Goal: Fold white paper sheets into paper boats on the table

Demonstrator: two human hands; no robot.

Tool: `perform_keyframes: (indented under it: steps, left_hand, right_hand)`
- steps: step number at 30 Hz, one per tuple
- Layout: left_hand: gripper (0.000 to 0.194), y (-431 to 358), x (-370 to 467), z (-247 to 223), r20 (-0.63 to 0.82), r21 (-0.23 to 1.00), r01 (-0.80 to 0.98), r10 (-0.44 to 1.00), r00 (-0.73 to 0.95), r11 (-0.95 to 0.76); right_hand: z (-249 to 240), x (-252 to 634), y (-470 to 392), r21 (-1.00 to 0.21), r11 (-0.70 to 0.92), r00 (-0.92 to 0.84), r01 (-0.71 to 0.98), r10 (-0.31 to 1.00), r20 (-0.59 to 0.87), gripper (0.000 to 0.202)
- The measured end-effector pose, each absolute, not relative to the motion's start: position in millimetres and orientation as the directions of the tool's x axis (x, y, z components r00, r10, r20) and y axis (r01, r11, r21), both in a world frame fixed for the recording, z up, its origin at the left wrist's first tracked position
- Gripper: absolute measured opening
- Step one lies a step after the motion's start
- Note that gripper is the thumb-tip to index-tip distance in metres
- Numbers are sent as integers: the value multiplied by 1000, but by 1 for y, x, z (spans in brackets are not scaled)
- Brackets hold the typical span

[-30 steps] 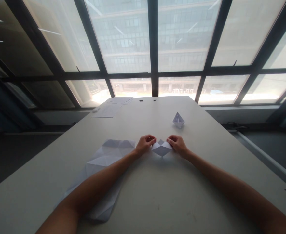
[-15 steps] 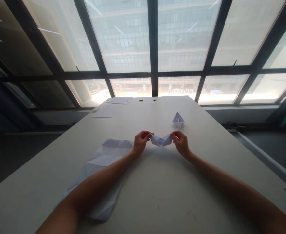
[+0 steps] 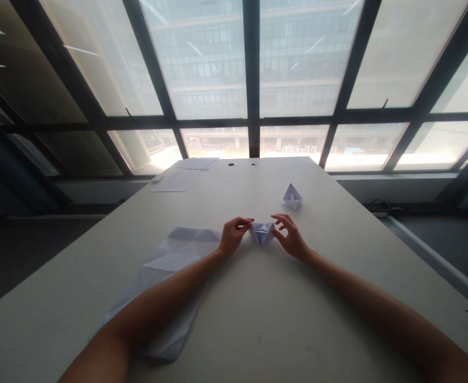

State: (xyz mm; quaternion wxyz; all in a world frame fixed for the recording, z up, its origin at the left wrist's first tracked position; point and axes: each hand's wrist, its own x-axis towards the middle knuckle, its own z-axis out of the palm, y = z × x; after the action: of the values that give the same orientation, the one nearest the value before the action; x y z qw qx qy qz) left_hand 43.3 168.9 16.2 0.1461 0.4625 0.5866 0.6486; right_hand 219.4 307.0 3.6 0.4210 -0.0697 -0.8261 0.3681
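A small folded white paper boat (image 3: 262, 233) is between my hands above the middle of the table. My left hand (image 3: 234, 234) pinches its left corner between thumb and fingers. At the right corner, my right hand (image 3: 290, 235) has its fingers spread apart, with the thumb close to or touching the paper's edge. A finished-looking paper boat (image 3: 293, 197) stands on the table just beyond my right hand. Under and beside my left forearm lies a large creased sheet of white paper (image 3: 170, 260), partly hidden by the arm.
The long white table (image 3: 297, 308) runs toward a wall of dark-framed windows (image 3: 213, 58). Flat paper sheets (image 3: 171, 182) lie at its far left, with more papers (image 3: 197, 164) behind them. A dark round hole (image 3: 231, 164) shows near the far edge.
The folded paper has gone from a wide, stretched shape to a narrower, more upright one. My right hand has loosened its pinch and spread its fingers; my left keeps its pinch.
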Motion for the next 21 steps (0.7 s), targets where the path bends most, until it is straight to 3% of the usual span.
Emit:
perform_keyframes:
  steps: [5,14,21]
  left_hand:
    - [23,169,44,16,433,883,398,757,-490,-248]
    - [40,174,40,14,259,944,294,886,-384,-149]
    - [37,174,38,15,279,950,265,833,-478,-166]
  right_hand:
    - [1,219,309,-671,714,-658,-200,409,632,15]
    - [1,220,312,-695,695,-681,-186,418,601,15]
    - [3,223,314,-672,726,-653,-149,438,618,15]
